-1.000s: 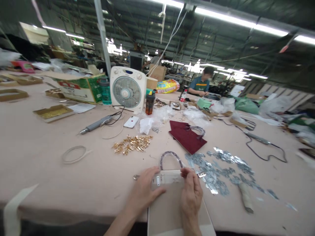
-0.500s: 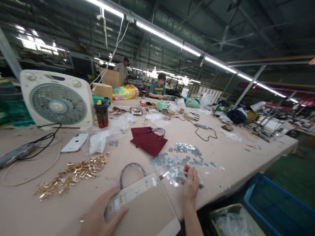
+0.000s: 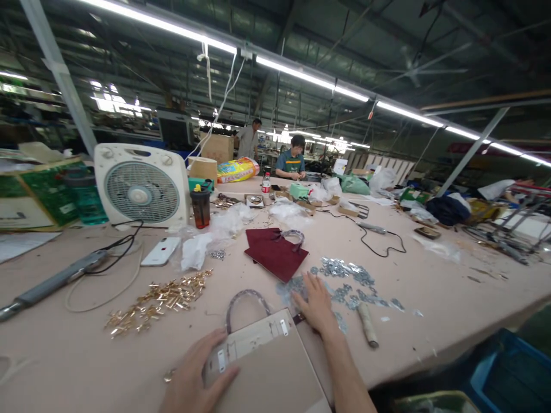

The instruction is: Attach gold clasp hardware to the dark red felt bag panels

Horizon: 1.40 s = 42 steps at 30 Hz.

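Note:
A beige card bag panel with a grey loop handle lies at the near table edge. My left hand rests on its left corner, fingers curled over the top strip. My right hand lies flat on the table beside the panel's right corner, fingers spread over a scatter of small silver metal pieces. A small dark tab sticks out from the panel next to that hand. A pile of gold metal pieces lies to the left.
A dark red bag panel lies beyond my hands. A paper-wrapped roll, a white fan, a phone, a grey corded tool and a dark bottle are on the table. Two people stand or sit at the far end. A blue crate sits lower right.
The view swung right, then back a little left. My right hand left the panel's top strip, reached into the silver pieces, and now lies flat close to the panel's right corner.

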Available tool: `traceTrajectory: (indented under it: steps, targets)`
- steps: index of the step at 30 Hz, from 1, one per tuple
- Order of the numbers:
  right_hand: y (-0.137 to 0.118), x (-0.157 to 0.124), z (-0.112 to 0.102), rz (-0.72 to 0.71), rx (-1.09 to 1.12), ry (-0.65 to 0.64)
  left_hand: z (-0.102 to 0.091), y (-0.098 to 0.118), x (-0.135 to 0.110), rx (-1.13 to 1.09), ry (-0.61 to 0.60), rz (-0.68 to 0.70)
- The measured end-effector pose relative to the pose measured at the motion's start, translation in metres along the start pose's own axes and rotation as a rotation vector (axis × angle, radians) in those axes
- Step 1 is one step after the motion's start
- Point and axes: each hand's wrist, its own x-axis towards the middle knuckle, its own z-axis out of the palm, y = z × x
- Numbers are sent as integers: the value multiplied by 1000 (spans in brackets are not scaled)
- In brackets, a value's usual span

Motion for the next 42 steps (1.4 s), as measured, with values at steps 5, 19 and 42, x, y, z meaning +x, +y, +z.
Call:
traceTrajectory:
  steps: [5, 19, 42]
  targets:
    - [6, 0, 12, -66, -86, -63, -10, 20, -2, -56, -5, -54]
    - [22, -18, 2, 30, 242, 109, -14, 30, -8, -107, -6, -48]
    - [17, -22, -15, 186, 492, 508, -20, 35, -5, -152, -32, -46]
